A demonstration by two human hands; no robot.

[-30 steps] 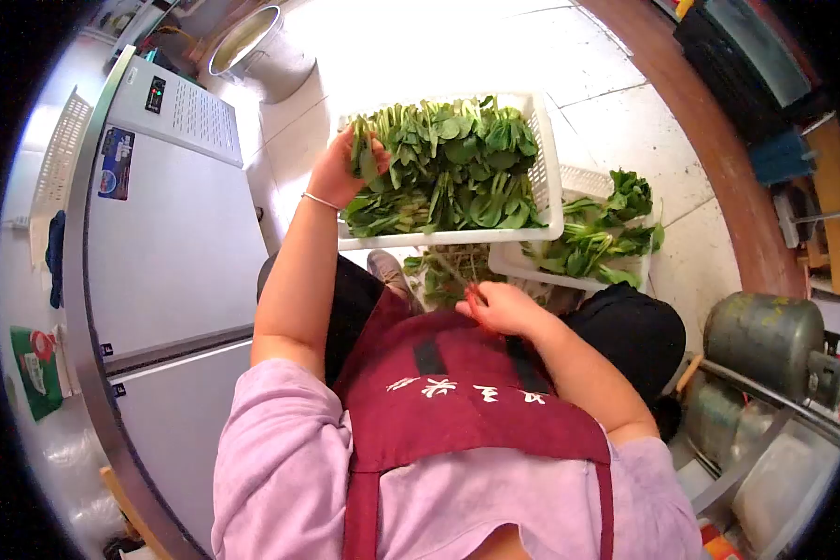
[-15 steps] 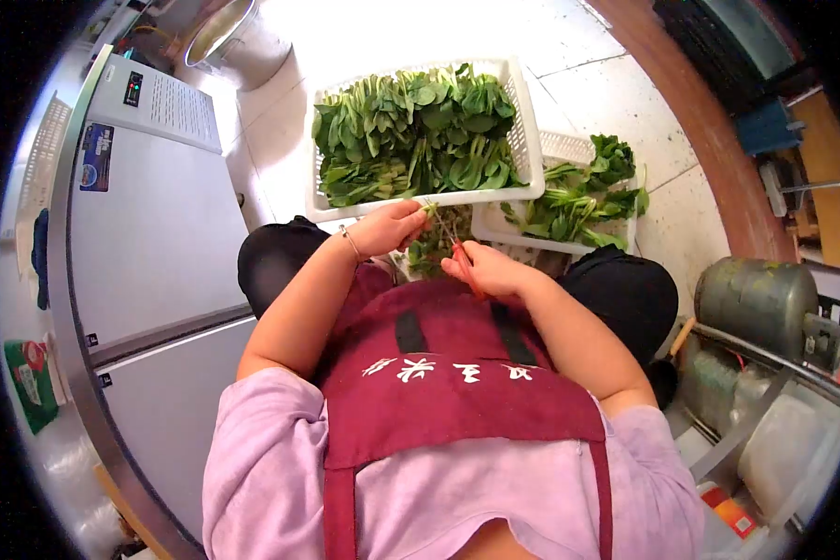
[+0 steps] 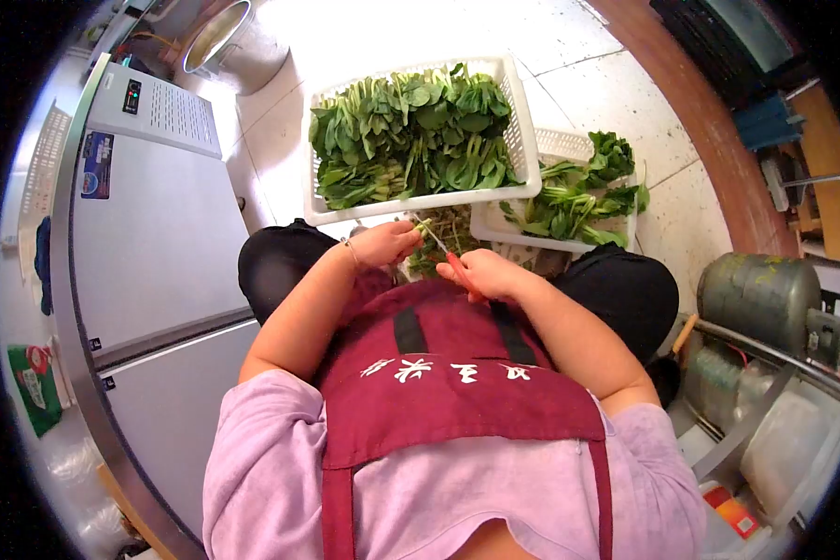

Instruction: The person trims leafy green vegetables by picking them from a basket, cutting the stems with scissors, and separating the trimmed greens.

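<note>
My left hand (image 3: 388, 245) is closed in a pinch around a small green vegetable stalk (image 3: 423, 227), which pokes out past the fingertips. Red-handled scissors (image 3: 457, 268) are gripped in my right hand (image 3: 492, 274), with their blades pointing up and left at the stalk. Just beyond both hands stands a large white plastic basket (image 3: 410, 207), packed with rows of leafy greens (image 3: 415, 126). Beneath the scissors, between my knees, lies a pile of green scraps (image 3: 450, 227), partly hidden by the hands.
A smaller white basket (image 3: 491, 231) with loose greens (image 3: 578, 201) sits to the right on the tiled floor (image 3: 578, 84). A white freezer cabinet (image 3: 163, 224) flanks my left side. To the right are a metal cylinder (image 3: 756, 303) and a rack; a large pot (image 3: 242, 56) stands at far left.
My left hand has drawn down toward my body with the stalk. The scissors have come down slightly too, their tips still by the stalk.
</note>
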